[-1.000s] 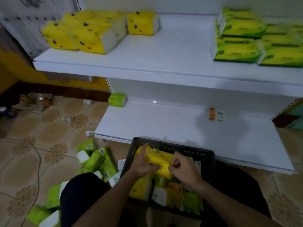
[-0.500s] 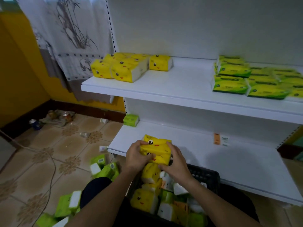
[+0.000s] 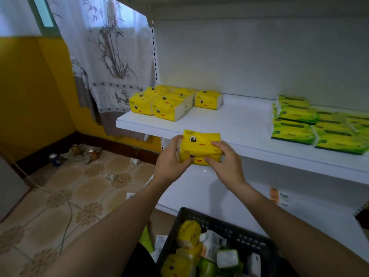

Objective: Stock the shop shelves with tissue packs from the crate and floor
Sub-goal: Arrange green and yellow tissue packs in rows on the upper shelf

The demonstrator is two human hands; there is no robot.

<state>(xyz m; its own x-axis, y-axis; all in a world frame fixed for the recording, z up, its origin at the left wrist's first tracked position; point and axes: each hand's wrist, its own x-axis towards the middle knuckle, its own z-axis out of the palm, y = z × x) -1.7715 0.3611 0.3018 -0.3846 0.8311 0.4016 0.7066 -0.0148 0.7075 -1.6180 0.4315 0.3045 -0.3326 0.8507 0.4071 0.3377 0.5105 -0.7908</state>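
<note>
Two stacked yellow tissue packs (image 3: 200,145) with cartoon faces are held in front of the upper white shelf (image 3: 239,126). My left hand (image 3: 169,159) grips their left end and my right hand (image 3: 225,161) grips their right end. The black crate (image 3: 217,222) sits low in front of me with yellow, green and white packs inside. A group of yellow packs (image 3: 169,102) lies at the shelf's left end, and green packs (image 3: 319,124) lie at its right end.
The lower white shelf (image 3: 229,198) carries an orange price tag (image 3: 274,194). Cans and litter (image 3: 79,152) lie on the tiled floor by the yellow wall. A cable (image 3: 67,216) runs across the tiles. A patterned curtain (image 3: 111,56) hangs left of the shelving.
Both hands lifted the yellow packs out of the crate and up to the height of the upper shelf edge. The view tilted upward.
</note>
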